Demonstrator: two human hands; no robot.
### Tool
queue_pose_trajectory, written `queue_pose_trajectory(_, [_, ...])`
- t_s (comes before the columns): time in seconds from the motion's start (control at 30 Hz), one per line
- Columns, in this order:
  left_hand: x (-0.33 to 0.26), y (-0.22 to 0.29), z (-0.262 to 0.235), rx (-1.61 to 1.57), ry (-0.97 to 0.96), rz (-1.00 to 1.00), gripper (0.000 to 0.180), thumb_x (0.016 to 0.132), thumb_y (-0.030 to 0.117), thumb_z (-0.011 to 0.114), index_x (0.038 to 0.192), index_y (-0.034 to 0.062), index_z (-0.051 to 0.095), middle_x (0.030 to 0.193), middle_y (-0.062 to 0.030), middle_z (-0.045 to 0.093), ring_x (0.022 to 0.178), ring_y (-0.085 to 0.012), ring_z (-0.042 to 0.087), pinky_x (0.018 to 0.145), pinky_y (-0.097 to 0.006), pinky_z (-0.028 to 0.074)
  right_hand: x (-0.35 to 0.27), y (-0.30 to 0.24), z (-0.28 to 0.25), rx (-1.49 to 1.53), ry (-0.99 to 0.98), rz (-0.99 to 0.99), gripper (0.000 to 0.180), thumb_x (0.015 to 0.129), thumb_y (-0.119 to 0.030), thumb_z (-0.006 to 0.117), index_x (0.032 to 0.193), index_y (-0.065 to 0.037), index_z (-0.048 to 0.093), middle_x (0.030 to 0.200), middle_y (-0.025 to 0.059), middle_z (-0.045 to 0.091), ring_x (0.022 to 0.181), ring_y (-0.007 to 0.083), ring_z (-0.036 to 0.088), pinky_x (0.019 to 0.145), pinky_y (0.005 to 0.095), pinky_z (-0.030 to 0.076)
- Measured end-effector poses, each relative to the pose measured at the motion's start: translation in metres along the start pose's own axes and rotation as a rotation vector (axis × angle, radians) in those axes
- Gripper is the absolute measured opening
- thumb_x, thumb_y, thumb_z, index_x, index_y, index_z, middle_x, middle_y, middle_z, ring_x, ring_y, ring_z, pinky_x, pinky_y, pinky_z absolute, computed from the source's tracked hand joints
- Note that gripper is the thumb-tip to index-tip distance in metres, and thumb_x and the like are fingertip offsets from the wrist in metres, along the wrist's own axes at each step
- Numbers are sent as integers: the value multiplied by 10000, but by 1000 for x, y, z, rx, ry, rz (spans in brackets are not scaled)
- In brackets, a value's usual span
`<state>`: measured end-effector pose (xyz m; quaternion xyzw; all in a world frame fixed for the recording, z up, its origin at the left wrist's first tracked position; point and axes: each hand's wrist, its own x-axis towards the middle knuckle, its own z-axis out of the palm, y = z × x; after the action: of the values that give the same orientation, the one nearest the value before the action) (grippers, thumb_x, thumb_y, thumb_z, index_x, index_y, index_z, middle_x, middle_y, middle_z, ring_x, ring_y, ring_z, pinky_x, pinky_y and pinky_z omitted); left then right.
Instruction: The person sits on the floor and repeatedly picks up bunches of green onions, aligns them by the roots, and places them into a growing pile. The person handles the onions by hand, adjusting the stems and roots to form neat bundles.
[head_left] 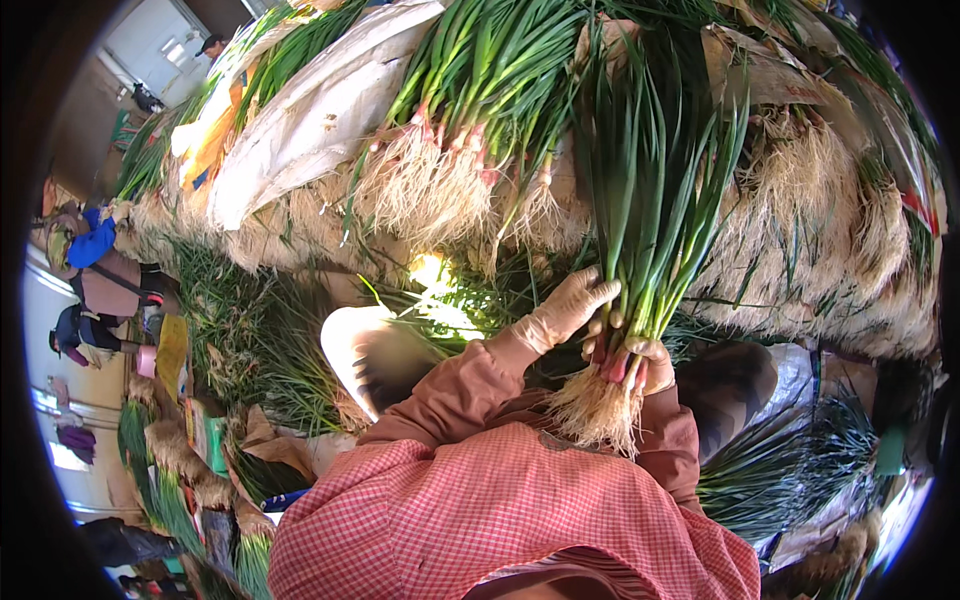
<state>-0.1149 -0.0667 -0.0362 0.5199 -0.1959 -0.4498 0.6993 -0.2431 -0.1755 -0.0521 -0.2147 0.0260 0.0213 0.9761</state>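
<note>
A bunch of green onions (650, 200) stands upright in front of my chest, leaves up, reddish bulbs and pale stringy roots (598, 410) hanging down. My gloved right hand (655, 366) wraps round its base just above the bulbs, with the thumb across the front. My gloved left hand (568, 308) lies against the left side of the stalks, fingers stretched toward them and not closed round them. Some fingertips between the two hands are partly hidden by the stalks. Beyond the bunch, more green onions (440, 170) lie on the heap with their roots toward me.
White sacking (320, 110) covers part of the root-fringed heap ahead. Loose leaves (290, 350) litter the ground at left. More green onions (780, 470) lie on sheeting at my right. Other people (105, 280) are at the far left. My knees (375, 355) flank the bunch.
</note>
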Motion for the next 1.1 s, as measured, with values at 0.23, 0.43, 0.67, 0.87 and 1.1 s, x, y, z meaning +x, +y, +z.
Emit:
queue_pose_trajectory(0.23, [2,-18,3,428,146,129,251,981,198,440,893,24,598,632,-80,601,501,-158,586,459,-291,471,-1,1,11,114,-52,-18,339,710,-138,648,1011,-61,511,953,105,534,812,248,533,807,380,442])
queue_pose_trajectory(0.43, [13,-54,-49,1405,-21,-94,386,931,288,453,811,-40,616,834,-208,651,709,-347,643,701,-464,497,-7,-9,20,215,-251,-46,305,718,-144,647,972,-108,482,868,64,482,751,213,464,709,348,380])
queue_pose_trajectory(0.67, [-23,115,-47,1483,314,173,432,852,532,570,938,109,575,765,-128,613,747,-272,610,671,-406,492,13,-13,7,329,-345,-54,888,747,-146,602,1459,10,94,1298,223,420,1033,298,562,871,372,466])
queue_pose_trajectory(0.87, [71,194,-100,2098,943,295,223,885,196,534,1061,62,554,889,-151,615,738,-297,629,686,-410,531,8,-9,-3,169,-110,-9,740,705,-153,648,1349,44,342,888,53,524,832,212,527,819,327,419])
queue_pose_trajectory(1.1, [8,240,-54,1295,926,509,403,1018,307,308,1051,8,576,678,-91,594,538,-135,573,403,-310,453,4,-12,-4,201,-156,-11,699,697,-153,650,1316,36,387,889,59,536,859,224,527,824,337,424])
